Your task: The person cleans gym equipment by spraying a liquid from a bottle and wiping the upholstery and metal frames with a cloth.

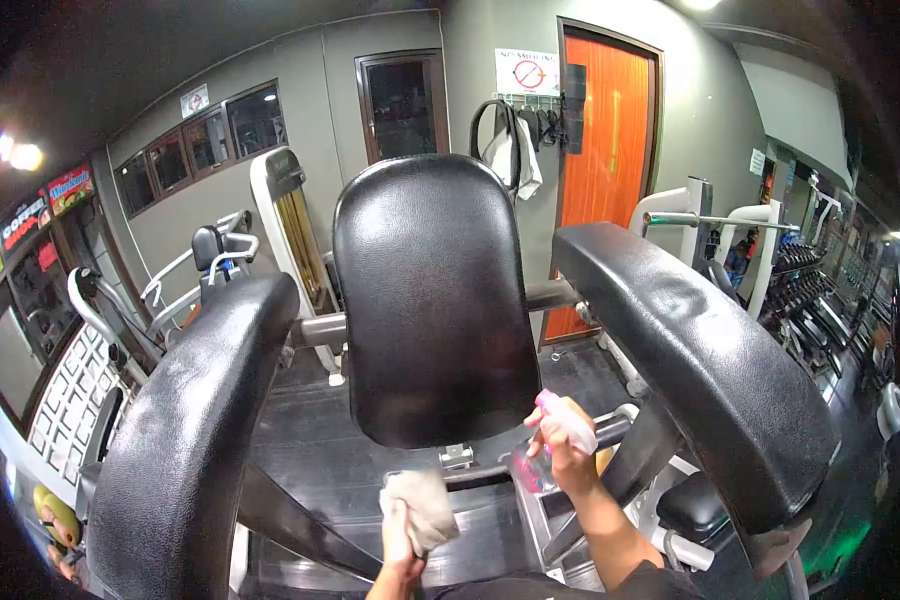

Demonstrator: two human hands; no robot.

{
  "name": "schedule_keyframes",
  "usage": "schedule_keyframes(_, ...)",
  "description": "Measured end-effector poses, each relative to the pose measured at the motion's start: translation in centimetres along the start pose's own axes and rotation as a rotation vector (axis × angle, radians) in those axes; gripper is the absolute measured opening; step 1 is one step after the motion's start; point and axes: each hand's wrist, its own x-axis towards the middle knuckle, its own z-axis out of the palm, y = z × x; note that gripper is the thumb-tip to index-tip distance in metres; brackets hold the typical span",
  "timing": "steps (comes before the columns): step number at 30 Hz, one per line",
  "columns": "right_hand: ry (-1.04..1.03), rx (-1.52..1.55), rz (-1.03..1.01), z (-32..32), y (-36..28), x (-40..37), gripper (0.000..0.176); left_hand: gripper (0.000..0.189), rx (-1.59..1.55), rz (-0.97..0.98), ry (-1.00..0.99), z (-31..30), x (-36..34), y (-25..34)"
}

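Note:
My left hand (398, 545) grips a folded light grey cloth (422, 508), held low in front of a black padded backrest (435, 300). To the right, my right hand (568, 462) is closed around a spray bottle (570, 428) with a pink nozzle and a whitish head. Pinkish liquid shows in its clear lower part. The nozzle points up and left, close to the backrest's lower right corner. Black padded armrests flank the backrest, a left armrest (185, 440) and a right armrest (700, 350). Neither hand touches the pads.
A metal crossbar (320, 329) joins the backrest to the armrests. Behind stand a weight-stack machine (295, 240) and an orange door (610, 170). Bags and straps hang from wall hooks (530, 103). Dumbbell racks (800, 275) line the right side. Dark floor (300, 440) shows below.

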Motion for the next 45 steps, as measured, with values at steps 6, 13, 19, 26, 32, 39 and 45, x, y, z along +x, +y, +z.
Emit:
schedule_keyframes(6,-0.041,-0.120,0.013,0.3,-0.1,0.3,0.020,0.053,-0.194,0.162,-0.096,0.4,0.5,3.6)
schedule_keyframes(13,-0.076,-0.315,-0.041,0.6,1.3,0.0,0.018,0.055,-0.421,-0.043,-0.069,-0.6,-0.1,1.3)
schedule_keyframes(19,-0.133,-0.456,-0.230,1.4,1.0,-0.1,0.016,0.055,-0.353,-0.009,-0.047,-1.4,-0.3,-0.6)
schedule_keyframes(26,-0.135,-0.545,-0.337,1.8,0.9,0.6,0.014,0.054,-0.291,0.079,0.067,-1.5,-0.7,-1.8)
schedule_keyframes(32,-0.159,-0.492,-0.281,1.0,2.0,-0.3,0.013,0.055,-0.337,0.308,0.103,0.2,0.1,0.4)
schedule_keyframes(39,-0.216,-0.362,-0.149,-1.1,3.4,-1.9,0.015,0.061,-0.016,1.438,0.098,8.9,4.9,10.8)
schedule_keyframes(45,-0.289,-0.445,-0.240,-3.7,3.2,-2.8,0.017,0.038,1.436,1.971,0.023,19.7,8.1,15.2)
